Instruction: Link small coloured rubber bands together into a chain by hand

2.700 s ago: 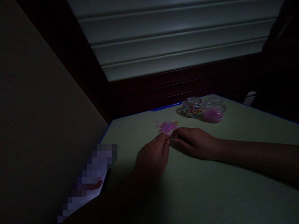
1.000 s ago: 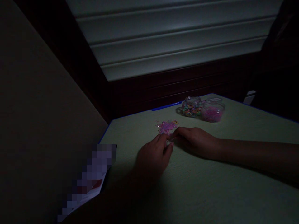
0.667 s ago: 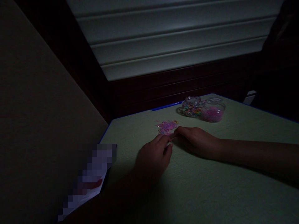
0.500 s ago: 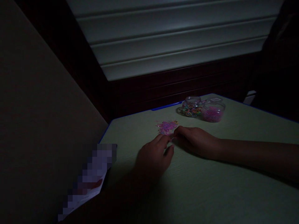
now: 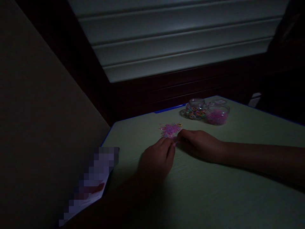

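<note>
The scene is very dark. My left hand [image 5: 156, 159] and my right hand [image 5: 200, 143] rest on a pale green table [image 5: 214, 190], fingertips meeting just in front of a small heap of pink and purple elastic bands [image 5: 169, 129]. Both hands pinch a tiny pale band between them; its shape is too small and dim to make out clearly. My right forearm lies across the table from the right.
Two clear jars stand at the back of the table: one with multicoloured bands [image 5: 195, 109], one with pink bands [image 5: 217, 114]. A white paper [image 5: 90, 187] lies at the table's left corner. A beige wall stands on the left, and a window blind lies beyond.
My left fingers opened slightly and closed again at the meeting point with the right fingertips. Both hands stayed in place by the heap.
</note>
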{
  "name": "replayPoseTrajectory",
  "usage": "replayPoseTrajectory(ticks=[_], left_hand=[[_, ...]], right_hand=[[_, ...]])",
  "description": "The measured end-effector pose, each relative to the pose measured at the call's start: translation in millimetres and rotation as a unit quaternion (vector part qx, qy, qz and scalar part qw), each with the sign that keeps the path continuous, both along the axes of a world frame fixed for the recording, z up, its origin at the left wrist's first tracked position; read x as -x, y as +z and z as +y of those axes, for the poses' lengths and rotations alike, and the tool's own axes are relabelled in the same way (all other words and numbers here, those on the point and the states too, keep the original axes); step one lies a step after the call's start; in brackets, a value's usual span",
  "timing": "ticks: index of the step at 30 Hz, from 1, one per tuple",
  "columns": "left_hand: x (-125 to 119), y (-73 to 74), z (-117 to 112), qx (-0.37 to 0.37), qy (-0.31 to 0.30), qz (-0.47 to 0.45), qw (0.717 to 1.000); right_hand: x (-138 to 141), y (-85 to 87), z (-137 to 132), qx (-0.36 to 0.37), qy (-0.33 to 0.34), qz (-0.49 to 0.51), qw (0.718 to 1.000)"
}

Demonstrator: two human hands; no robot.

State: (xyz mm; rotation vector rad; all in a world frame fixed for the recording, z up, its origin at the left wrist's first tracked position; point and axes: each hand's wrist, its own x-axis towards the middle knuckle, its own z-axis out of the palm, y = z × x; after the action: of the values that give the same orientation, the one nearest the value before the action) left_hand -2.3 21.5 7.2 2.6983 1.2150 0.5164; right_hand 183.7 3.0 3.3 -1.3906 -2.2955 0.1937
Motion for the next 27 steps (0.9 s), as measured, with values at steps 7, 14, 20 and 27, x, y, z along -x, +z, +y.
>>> replayPoseTrajectory(ticks=[7, 14, 20, 27], left_hand=[[0.8, -1.9, 0.4, -0.001, 0.010, -0.001, 1.000], [1.6, -3.6, 2.0, -0.002, 0.018, 0.008, 1.000], [1.4, -3.2, 2.7, -0.003, 0.018, 0.026, 0.999], [1.8, -3.1, 2.9, 0.000, 0.013, 0.021, 1.000]], right_hand=[[-1.1, -1.8, 0.7, -0.002, 0.014, 0.007, 1.000], [-1.1, -1.3, 0.6, -0.007, 0.017, 0.001, 1.000], [-1.5, -4.0, 2.0, -0.013, 0.017, 0.004, 1.000], [0.0, -0.2, -1.3, 0.001, 0.009, 0.018, 1.000]])
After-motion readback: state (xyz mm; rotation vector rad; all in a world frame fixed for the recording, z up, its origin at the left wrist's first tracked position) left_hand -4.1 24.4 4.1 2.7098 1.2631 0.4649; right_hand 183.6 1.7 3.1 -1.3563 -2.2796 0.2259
